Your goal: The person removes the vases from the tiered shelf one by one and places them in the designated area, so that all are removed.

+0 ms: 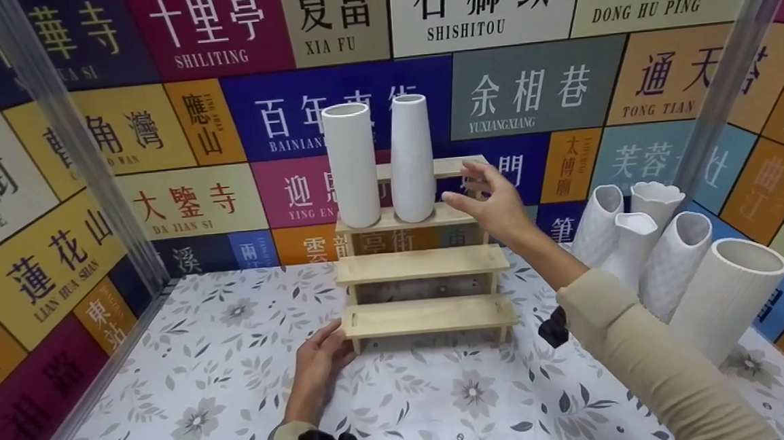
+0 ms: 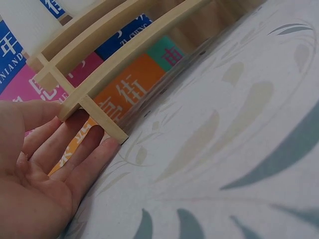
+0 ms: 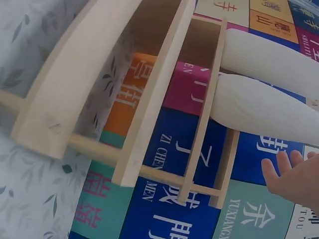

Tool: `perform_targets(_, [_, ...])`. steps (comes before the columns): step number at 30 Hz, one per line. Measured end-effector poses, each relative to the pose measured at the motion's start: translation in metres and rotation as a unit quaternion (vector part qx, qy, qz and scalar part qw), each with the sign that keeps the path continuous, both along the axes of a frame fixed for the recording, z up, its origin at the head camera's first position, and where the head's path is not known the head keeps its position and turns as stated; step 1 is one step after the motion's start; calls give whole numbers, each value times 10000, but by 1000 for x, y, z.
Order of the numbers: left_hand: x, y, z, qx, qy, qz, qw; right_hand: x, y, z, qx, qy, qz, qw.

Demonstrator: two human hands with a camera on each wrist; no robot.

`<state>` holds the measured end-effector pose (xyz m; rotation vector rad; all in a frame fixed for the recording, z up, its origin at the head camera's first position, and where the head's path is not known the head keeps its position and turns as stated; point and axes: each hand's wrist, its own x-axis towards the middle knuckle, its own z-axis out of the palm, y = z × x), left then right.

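Note:
A stepped wooden stand (image 1: 422,264) with several shelves is on the patterned tabletop. On its second-highest shelf stand a straight white cylindrical vase (image 1: 351,164) and, to its right, a tapered white vase (image 1: 412,157), both upright. My left hand (image 1: 316,364) grips the left end of the lowest shelf; in the left wrist view its thumb meets the shelf end and the fingers (image 2: 107,149) touch the leg below. Just right of the tapered vase, my right hand (image 1: 489,200) is raised with thumb and fingers parted, holding nothing. The right wrist view shows a gap between hand (image 3: 296,174) and vase.
At the right stands a group of several white vases, among them a scalloped one (image 1: 656,193) and a wide cylinder (image 1: 730,301), beside my right forearm. A wall of colored signs (image 1: 537,92) rises behind the stand. Metal posts (image 1: 99,156) flank the table (image 1: 237,365).

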<state>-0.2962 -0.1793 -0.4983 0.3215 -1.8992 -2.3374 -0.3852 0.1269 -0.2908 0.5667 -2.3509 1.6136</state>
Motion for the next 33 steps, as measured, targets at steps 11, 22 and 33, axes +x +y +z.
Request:
perform_targets(11, [2, -1, 0, -64, 76, 52, 9999, -43, -36, -8, -383, -339, -225, 9984])
perform_targets(22, [-1, -1, -2, -96, -55, 20, 9999, -55, -68, -14, -503, -519, -435, 9964])
perform_targets(33, [-1, -3, -1, -215, -18, 36, 9998, -65, -82, -10, -571, -361, -627, 9957])
